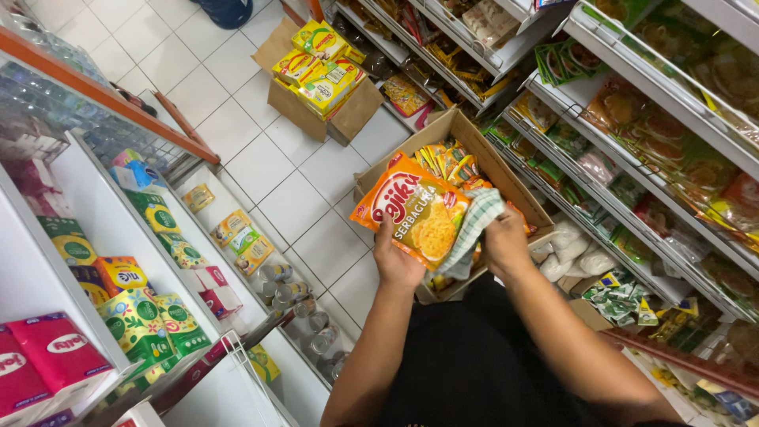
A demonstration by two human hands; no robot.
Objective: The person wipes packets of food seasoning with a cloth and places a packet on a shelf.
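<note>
Fingers [385, 237] of the left hand [395, 261] are wrapped round the lower edge of an orange packet [411, 207], so it's held up flat, face to the camera, right above the near end of the open cardboard box [506, 178] on the tiled floor [261, 158]. The right hand [506, 245] is closed on a green checked cloth [473, 225], which is pressed against the packet's right side. Looks like a wipe-down is being done, packet by packet. More orange and yellow packets [447, 162] can be seen standing in the far half of the box.

Judging by that, the wiping step is in hand and far from finished, given how full the box looks. For the next move the packet would need to be kept steady by its edge while the cloth is drawn across the face, gently, since these things crumple easily.

A second box with yellow cartons [320, 67] is parked further up the aisle, well apart. Shelves [632, 182] on the right are already packed with goods.
</note>
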